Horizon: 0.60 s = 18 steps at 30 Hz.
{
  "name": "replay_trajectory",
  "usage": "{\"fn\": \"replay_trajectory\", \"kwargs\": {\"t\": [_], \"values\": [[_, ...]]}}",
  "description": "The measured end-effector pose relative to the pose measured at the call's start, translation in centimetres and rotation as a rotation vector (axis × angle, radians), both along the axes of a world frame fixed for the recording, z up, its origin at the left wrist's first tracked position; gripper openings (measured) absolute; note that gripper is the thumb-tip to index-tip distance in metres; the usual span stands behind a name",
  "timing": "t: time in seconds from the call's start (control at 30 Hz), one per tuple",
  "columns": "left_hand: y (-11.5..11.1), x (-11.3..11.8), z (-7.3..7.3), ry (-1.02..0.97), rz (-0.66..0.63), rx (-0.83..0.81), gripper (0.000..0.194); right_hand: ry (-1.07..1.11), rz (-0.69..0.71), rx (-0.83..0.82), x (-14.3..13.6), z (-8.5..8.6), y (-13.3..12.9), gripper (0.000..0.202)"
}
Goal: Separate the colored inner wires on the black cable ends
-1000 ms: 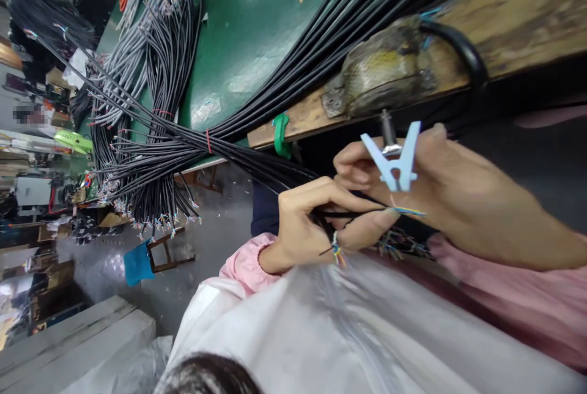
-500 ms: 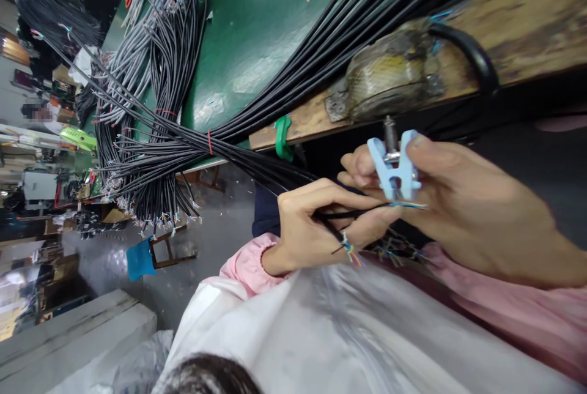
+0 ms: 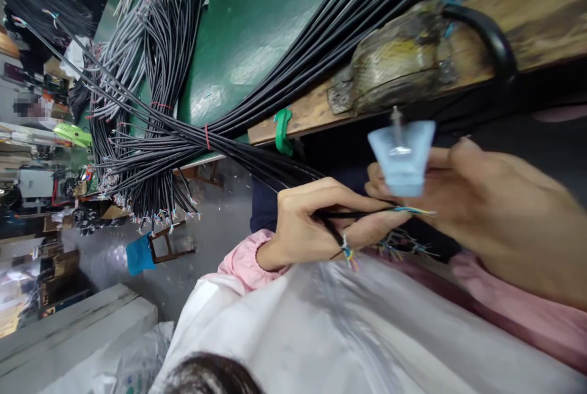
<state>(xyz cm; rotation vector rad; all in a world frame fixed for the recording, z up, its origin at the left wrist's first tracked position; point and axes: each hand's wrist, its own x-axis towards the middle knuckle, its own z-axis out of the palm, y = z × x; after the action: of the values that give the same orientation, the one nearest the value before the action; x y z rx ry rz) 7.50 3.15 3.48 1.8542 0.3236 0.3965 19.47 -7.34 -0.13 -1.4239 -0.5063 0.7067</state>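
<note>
My left hand [image 3: 307, 223] is closed around black cables [image 3: 346, 215]. From between its thumb and index finger one cable end sticks out, with thin coloured wires [image 3: 416, 211] bare at its tip. A second end with splayed coloured wires [image 3: 350, 254] hangs below that hand. Just above the tip, a light blue plastic clip [image 3: 400, 164] sits on a metal shaft [image 3: 397, 117], its shape smeared by spinning. My right hand [image 3: 495, 210] is beside and behind the clip, thumb and fingers apart, apparently holding nothing; the clip hides part of its fingers.
A tape-wrapped motor [image 3: 394, 66] is fixed on the wooden board [image 3: 527, 14]. A green clamp [image 3: 283, 132] grips the board's edge. Bundles of black cable [image 3: 169, 45] and grey cable [image 3: 132, 33] lie over the green table [image 3: 257, 8]. A blue chair [image 3: 140, 254] stands on the floor.
The clip's outline, clear with two prongs before, is now a smeared wedge. My right hand has moved right and its thumb has come away from the clip. My left hand keeps its grip.
</note>
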Motion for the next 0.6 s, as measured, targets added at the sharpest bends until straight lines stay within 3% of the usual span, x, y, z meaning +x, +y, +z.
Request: {"fn": "replay_trajectory", "kwargs": {"t": [0.07, 0.1, 0.17, 0.27, 0.33, 0.4, 0.47, 0.6], "values": [[0.4, -0.3, 0.3, 0.119, -0.039, -0.101, 0.047, 0.122, 0.058, 0.027, -0.5, -0.4, -0.9, 0.063], [0.5, -0.4, 0.3, 0.195, -0.039, -0.151, 0.049, 0.113, 0.005, 0.035, -0.9, -0.4, -1.3, 0.059], [0.8, -0.7, 0.0, 0.346, -0.007, -0.209, 0.051, -0.015, -0.105, 0.068, -1.9, -0.2, -2.0, 0.051], [1.0, -1.0, -0.8, 0.462, -0.020, -0.134, 0.041, -0.211, -0.071, 0.120, -3.6, 0.7, -2.7, 0.032], [1.2, -1.2, -1.1, 0.436, -0.092, -0.026, 0.031, -0.327, -0.063, 0.081, -4.4, 1.2, -2.7, 0.018], [1.5, -1.4, -1.1, 0.344, -0.166, 0.063, 0.029, -0.410, -0.151, 0.055, -4.7, 1.3, -2.5, 0.007], [1.7, -1.7, -1.1, 0.258, -0.204, 0.123, 0.033, -0.426, -0.214, 0.057, -4.6, 1.1, -2.2, 0.011], [1.6, -2.0, -1.2, 0.171, -0.142, 0.184, 0.039, -0.362, -0.212, 0.055, -4.2, 0.6, -2.0, 0.020]]}}
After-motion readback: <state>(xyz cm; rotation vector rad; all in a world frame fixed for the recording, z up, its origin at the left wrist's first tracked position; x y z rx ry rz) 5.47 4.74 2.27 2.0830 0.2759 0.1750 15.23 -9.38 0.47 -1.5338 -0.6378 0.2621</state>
